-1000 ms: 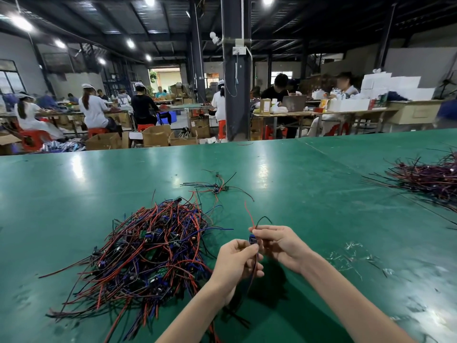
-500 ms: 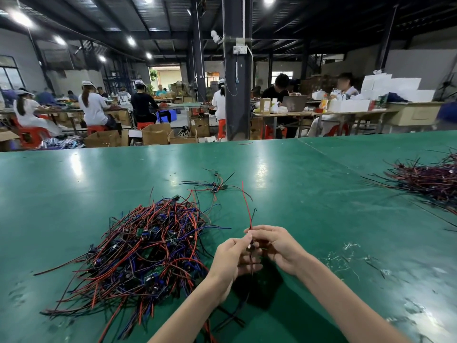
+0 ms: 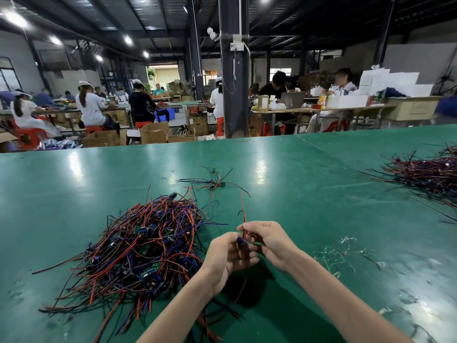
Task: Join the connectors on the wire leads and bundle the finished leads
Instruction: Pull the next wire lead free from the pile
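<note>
My left hand (image 3: 226, 253) pinches a small blue connector (image 3: 240, 242) just above the green table (image 3: 296, 194). My right hand (image 3: 268, 240) pinches the red wire lead (image 3: 243, 211) right beside that connector; the lead rises from my fingers and curls at its tip. Dark wires hang down from the connector below my hands. A big tangled pile of red, blue and black leads (image 3: 138, 246) lies to the left of my hands. A few joined leads (image 3: 212, 184) lie further back on the table.
A second pile of dark red and black leads (image 3: 427, 172) lies at the far right. Clear plastic scraps (image 3: 346, 253) are scattered to the right of my hands. Beyond the table's far edge stand a dark pillar (image 3: 233, 70) and people at other benches.
The hands stayed together over the same spot. The red lead swung more upright, and the blue connector now shows between my fingertips again.
</note>
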`<action>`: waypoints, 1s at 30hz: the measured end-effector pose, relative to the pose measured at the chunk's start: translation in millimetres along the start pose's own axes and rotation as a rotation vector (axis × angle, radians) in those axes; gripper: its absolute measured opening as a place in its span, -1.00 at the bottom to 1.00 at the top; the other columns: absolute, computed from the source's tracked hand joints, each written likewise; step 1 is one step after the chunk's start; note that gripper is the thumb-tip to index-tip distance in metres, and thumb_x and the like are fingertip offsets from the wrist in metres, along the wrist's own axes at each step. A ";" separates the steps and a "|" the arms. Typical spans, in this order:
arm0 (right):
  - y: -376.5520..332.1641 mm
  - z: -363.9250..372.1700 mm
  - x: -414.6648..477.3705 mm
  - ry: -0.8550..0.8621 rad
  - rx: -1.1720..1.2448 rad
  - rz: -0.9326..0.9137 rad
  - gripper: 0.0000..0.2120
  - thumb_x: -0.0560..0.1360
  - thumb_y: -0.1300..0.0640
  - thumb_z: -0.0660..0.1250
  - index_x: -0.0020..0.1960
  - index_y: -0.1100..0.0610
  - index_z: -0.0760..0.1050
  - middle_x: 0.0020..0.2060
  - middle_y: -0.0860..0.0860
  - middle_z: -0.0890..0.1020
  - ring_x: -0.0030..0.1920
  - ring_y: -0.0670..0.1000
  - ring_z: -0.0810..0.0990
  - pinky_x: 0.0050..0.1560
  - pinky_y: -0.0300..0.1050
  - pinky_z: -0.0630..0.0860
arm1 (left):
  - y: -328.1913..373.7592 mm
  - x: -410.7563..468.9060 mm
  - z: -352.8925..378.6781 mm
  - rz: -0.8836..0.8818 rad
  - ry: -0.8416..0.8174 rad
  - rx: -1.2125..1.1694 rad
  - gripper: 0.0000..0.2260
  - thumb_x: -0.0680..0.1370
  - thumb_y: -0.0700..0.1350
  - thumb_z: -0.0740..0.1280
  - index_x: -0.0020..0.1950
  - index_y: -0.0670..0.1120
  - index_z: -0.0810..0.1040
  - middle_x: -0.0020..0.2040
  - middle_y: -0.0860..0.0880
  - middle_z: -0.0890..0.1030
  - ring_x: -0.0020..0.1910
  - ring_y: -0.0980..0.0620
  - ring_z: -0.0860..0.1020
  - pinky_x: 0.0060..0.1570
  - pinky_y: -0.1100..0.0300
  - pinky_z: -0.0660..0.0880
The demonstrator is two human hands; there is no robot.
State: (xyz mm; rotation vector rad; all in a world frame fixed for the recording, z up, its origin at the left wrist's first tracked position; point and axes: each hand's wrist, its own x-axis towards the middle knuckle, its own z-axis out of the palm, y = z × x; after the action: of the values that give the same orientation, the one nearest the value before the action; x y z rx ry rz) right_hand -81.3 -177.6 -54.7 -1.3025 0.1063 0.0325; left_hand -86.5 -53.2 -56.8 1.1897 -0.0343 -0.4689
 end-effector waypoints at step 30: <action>-6.1 -10.4 -0.3 -0.151 0.042 0.214 -0.85 0.28 0.20 0.46 -0.16 0.22 0.64 -0.40 0.01 0.59 -0.46 -0.10 0.39 -0.37 -0.29 0.46 | 4.6 -3.7 -5.3 -0.034 0.032 0.100 -0.89 0.49 -0.25 0.36 -0.09 -0.22 0.68 -0.10 -0.15 0.70 -0.21 -0.04 0.63 -0.30 0.19 0.58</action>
State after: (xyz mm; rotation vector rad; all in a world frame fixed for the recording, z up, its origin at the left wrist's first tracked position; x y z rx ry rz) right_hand -81.7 -189.3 -51.5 -1.2384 0.1165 0.3096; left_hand -86.9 -45.8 -53.9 1.2971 -0.0098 -0.4824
